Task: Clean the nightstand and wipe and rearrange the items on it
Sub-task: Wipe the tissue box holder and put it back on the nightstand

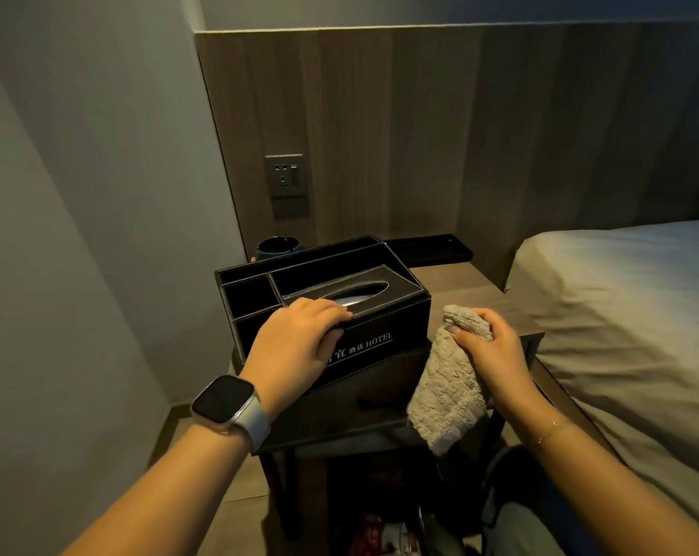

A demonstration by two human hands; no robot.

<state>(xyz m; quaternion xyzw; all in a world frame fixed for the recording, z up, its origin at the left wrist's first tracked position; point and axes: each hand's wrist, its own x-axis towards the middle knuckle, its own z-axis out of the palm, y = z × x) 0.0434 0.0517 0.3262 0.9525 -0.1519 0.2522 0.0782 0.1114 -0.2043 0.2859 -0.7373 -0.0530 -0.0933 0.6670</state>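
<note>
A black leather tissue box organizer (384, 311) marked HOTEL stands on the wooden nightstand (472, 290), with open compartments on its left side. My left hand (299, 347) grips its near front corner, thumb on the front face, fingers over the top edge. My right hand (488, 347) holds a beige fluffy cloth (444, 391) just right of the box; the cloth hangs down over the nightstand's front edge. Behind the box sit a dark round ashtray (277, 248) and a flat black tray (432, 248).
A bed (628, 307) with grey-white sheets lies close on the right. A grey wall is on the left, and a wood panel with a power socket (285, 176) stands behind. Under the nightstand lie dark items, partly hidden.
</note>
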